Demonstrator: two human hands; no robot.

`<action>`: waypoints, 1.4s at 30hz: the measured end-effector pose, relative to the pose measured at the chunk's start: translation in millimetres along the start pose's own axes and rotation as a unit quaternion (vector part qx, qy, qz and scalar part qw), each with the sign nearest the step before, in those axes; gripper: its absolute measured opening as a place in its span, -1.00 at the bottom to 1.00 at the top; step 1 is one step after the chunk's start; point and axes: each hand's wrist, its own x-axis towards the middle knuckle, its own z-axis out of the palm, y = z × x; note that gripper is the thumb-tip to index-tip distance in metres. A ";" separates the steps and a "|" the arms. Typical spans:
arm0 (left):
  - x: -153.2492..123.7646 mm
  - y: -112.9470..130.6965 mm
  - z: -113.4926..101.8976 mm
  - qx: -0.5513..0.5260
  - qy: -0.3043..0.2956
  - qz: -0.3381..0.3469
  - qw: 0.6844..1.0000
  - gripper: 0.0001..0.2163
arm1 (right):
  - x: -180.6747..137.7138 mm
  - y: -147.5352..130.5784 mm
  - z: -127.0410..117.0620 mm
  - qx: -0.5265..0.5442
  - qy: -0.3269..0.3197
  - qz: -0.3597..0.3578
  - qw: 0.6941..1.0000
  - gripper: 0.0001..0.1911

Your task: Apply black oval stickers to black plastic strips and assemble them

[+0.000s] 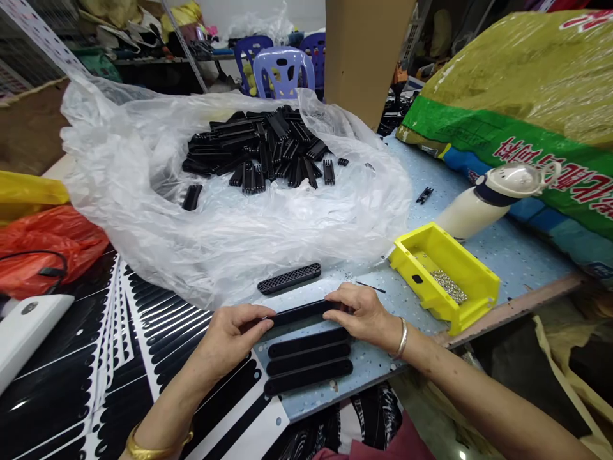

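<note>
Both the left hand (237, 329) and right hand (361, 313) pinch opposite ends of the long black plastic strip (301, 312), its long axis spanning between their fingers above the bench (522, 255).

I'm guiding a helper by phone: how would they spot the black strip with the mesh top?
Start at the big clear plastic bag of black parts. Just in front of its near edge, on the blue table, lies the mesh strip, alone. Unlike the smooth strips below the hands, its top is a grid of holes.
</note>
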 end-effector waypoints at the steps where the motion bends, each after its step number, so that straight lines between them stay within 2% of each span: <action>1: -1.0 1.6 -0.1 0.016 0.001 0.005 1.000 -0.80 | 0.2 0.8 -0.2 0.005 0.002 -0.004 1.000 -0.89; 6: 0.7 18.1 8.2 0.139 0.008 0.044 0.989 -0.75 | 1.5 1.8 -1.7 -0.005 -0.001 -0.005 1.000 -0.88; 12: 19.7 41.5 33.6 0.291 0.030 0.086 0.952 -0.70 | 4.8 1.3 1.9 -0.025 -0.018 0.012 0.999 -0.86; 14: 24.9 46.0 39.5 0.283 0.016 0.092 0.955 -0.70 | 4.9 1.4 2.8 -0.020 -0.025 0.025 0.999 -0.82; 19: 32.1 52.9 46.0 0.183 -0.033 0.084 0.979 -0.68 | 3.3 -3.0 1.6 0.018 -0.027 0.092 0.995 -0.69; 24: 36.7 58.3 46.5 0.177 -0.069 0.069 0.979 -0.87 | 8.4 -7.8 -4.3 0.060 -0.028 0.202 0.977 -0.82; 26: 37.7 59.3 45.9 0.181 -0.081 0.079 0.977 -0.89 | 13.9 -7.7 -8.5 0.015 -0.045 0.162 0.986 -0.87; 28: 38.2 59.5 44.8 0.174 -0.091 0.086 0.977 -0.88 | 20.4 -8.1 -13.9 -0.056 -0.078 0.069 0.993 -0.86; 30: 38.3 59.0 43.7 0.167 -0.097 0.089 0.977 -0.87 | 26.9 -10.1 -19.1 -0.116 -0.140 -0.007 0.983 -0.83; 32: 38.2 58.0 43.1 0.163 -0.099 0.093 0.977 -0.86 | 32.6 -13.7 -22.6 -0.154 -0.208 -0.044 0.965 -0.84; 34: 38.3 56.4 43.3 0.158 -0.097 0.098 0.978 -0.85 | 37.1 -17.9 -23.3 -0.179 -0.254 -0.056 0.949 -0.84; 36: 38.7 54.6 44.0 0.151 -0.096 0.104 0.978 -0.86 | 39.9 -21.0 -21.2 -0.193 -0.267 -0.047 0.943 -0.84; 42: 39.2 52.2 44.5 0.146 -0.095 0.111 0.978 -0.88 | 36.7 -19.7 -6.4 -0.175 -0.205 0.002 0.963 -0.83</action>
